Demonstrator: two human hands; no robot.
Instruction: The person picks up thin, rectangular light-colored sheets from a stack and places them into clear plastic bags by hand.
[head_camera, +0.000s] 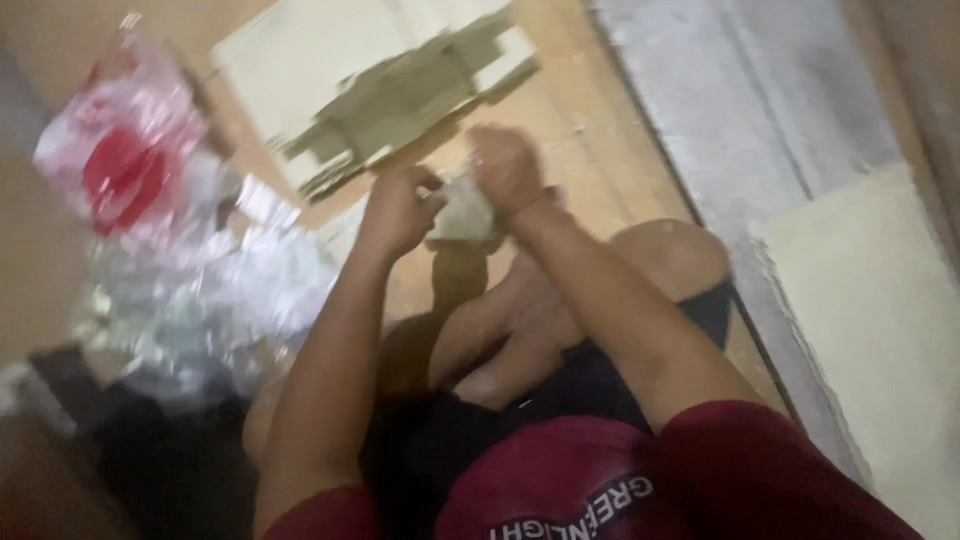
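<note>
The picture is blurred by motion. My left hand (395, 210) and my right hand (508, 168) meet in front of me, both closed around a small pale folded piece of cardboard or paper (463, 215). I sit on a wooden floor with my bent legs (560, 300) below my hands. Just beyond my hands lies a flat greenish-grey cardboard cutout (400, 100) on top of a pale sheet (300, 60).
A heap of clear and white plastic bags (200, 290), one with a red patch (125, 175), lies at the left. A grey strip of floor (720, 110) and a pale yellow board (880, 300) run along the right. A dark object (150, 460) sits at lower left.
</note>
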